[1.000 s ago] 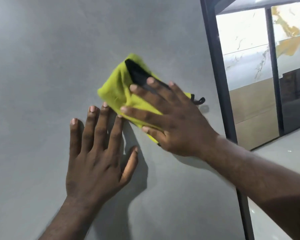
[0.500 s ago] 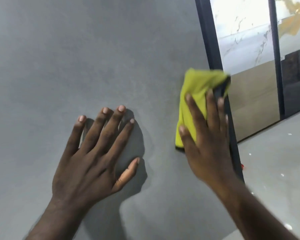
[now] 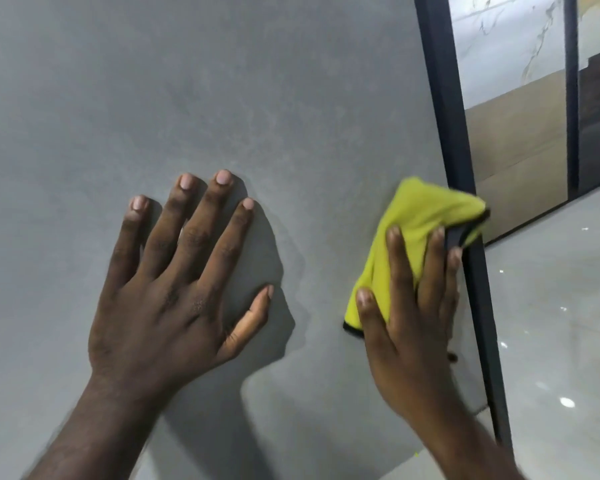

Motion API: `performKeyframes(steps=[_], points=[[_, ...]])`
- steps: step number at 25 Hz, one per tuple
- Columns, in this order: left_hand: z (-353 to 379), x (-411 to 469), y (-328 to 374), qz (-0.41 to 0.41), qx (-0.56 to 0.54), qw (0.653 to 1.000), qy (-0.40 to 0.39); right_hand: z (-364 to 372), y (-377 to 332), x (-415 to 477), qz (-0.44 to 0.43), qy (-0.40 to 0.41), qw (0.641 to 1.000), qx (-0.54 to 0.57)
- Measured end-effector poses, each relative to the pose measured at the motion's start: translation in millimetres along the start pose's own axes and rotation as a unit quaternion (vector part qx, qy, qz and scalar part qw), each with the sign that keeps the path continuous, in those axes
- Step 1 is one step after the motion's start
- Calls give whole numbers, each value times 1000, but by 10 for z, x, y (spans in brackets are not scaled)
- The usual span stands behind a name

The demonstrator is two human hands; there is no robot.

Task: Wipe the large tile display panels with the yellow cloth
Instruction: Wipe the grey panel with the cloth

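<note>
grey tile panel (image 3: 187, 98) fills view left of dark frame post (image 3: 440, 98). yellow cloth (image 3: 420, 216) bunched (black edging showing) against panel, right corner overlapping post. right hand (image 3: 413, 323) flat on cloth just left of post, fingers (image 3: 397, 251) straight and slightly spread, pressing cloth to panel, gripping nothing. left hand (image 3: 174, 299) well left of post, palm on bare panel, fingers splayed, thumb out, holding nothing. right of post: marble-look panels (image 3: 499, 46), glossy pale floor (image 3: 551, 306).
</note>
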State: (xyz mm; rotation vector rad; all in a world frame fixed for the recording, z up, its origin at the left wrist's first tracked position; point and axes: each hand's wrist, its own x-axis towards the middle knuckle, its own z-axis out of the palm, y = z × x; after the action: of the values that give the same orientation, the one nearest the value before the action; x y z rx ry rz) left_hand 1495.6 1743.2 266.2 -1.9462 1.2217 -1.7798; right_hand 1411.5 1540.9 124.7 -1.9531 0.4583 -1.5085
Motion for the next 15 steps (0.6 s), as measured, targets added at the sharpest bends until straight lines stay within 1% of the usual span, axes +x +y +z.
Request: performKeyframes(steps=[3,5,6,7,8,9,11,12,13,15], points=[[-27,14,-11,-6,-5,1000,-21,-151,-245,524,-76,-27,997,-8],[-36,-12,21,-10,-4,1000,-25,-194,-272,640,-111,-13,994,-20],[-34,-34,64,-14,-9,999,-28,-174,-205,565,-114,-2,993,-23],[-29,-55,129,-18,-15,999,-30,-128,-93,411,-102,9,995,-20],[-8,-77,226,-21,-25,999,-36,-69,43,198,-69,23,997,-9],[33,-122,362,-13,-30,998,-46,-11,208,-46,-15,31,999,0],[90,-258,621,39,-28,997,-67,82,437,-483,103,51,993,36],[114,-297,679,71,-27,994,-73,100,480,-585,133,60,987,61],[134,-302,700,92,-25,992,-78,86,471,-591,148,59,983,90],[133,-281,709,105,-31,991,-79,4,412,-452,126,49,986,93]])
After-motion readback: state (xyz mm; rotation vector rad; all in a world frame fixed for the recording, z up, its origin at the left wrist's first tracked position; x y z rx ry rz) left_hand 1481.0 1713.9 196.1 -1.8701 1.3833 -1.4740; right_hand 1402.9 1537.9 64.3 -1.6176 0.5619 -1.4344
